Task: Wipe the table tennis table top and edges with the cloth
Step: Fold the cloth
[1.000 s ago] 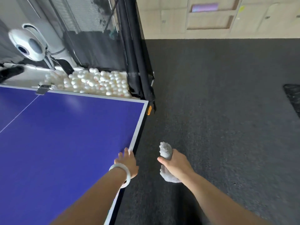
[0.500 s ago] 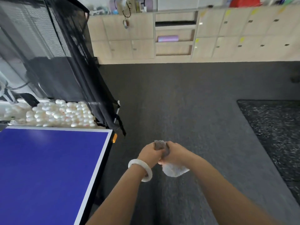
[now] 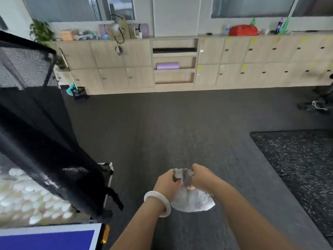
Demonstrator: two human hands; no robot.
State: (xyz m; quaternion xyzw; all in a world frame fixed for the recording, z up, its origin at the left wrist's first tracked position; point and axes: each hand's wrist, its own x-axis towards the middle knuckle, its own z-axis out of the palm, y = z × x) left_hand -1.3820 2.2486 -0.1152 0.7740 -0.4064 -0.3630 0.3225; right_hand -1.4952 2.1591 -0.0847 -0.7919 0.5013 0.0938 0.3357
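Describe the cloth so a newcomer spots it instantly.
From the blue table corner at bottom left, look right over the dark carpet. The cloth hangs bunched between the left hand and right hand, both gripping it: pale grey and fuzzy, unlike the smooth white bangle beside it.

Your person, as worn:

1. Left wrist: one bangle [image 3: 168, 204], plain white, smooth and slightly glossy, a thick closed ring with a rounded section. It sits loosely on you, just behind your left hand [image 3: 166, 183].
2. Left forearm [image 3: 137, 226]: bare from the bangle to the lower edge of the view.
3. Right forearm [image 3: 252, 217]: bare along its whole visible length.
4. Right hand [image 3: 201, 175]: bare, as is your left.
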